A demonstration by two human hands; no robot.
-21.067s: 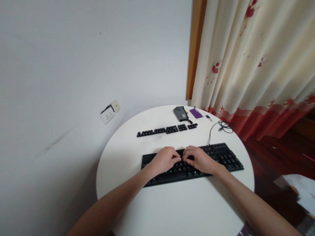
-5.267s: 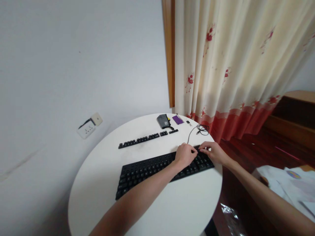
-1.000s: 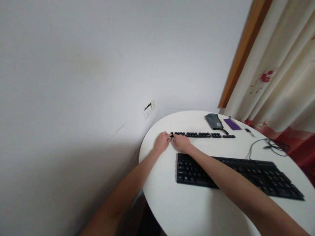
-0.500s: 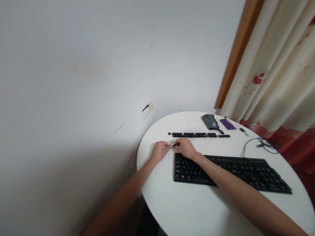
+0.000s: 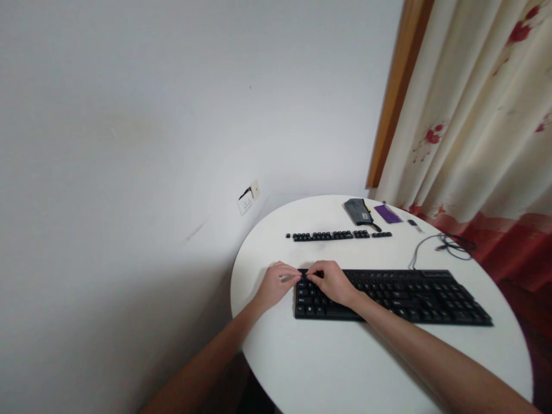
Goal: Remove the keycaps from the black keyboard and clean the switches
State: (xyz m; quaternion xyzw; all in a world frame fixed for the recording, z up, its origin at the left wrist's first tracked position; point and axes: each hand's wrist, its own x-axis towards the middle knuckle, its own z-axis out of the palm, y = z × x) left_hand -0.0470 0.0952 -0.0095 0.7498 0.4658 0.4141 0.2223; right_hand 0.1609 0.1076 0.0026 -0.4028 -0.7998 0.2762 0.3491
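Note:
A black keyboard (image 5: 388, 299) lies on the round white table (image 5: 328, 368). At its upper left corner my left hand (image 5: 278, 283) has thumb and fingers pinched together, the tips over the keyboard's edge. My right hand (image 5: 332, 282) rests over the left part of the keyboard, also pinching, with its fingertips a short gap from the left ones. Whatever small piece sits in the fingers is too tiny and dark to make out against the keys. Behind the keyboard runs a row of loose black keycaps (image 5: 332, 236), with a single keycap (image 5: 288, 236) at its left end.
A grey pouch (image 5: 357, 213), a purple packet (image 5: 388, 214) and a small dark item with a pale end (image 5: 414, 225) lie at the back right. The keyboard's coiled cable (image 5: 457, 244) is near the right edge. A wall with a socket (image 5: 245, 202) borders the left.
Both hands have come nearer, from the table behind the keyboard onto its upper left corner. Small dark bits showed at the fingertips before. The view has shifted slightly right.

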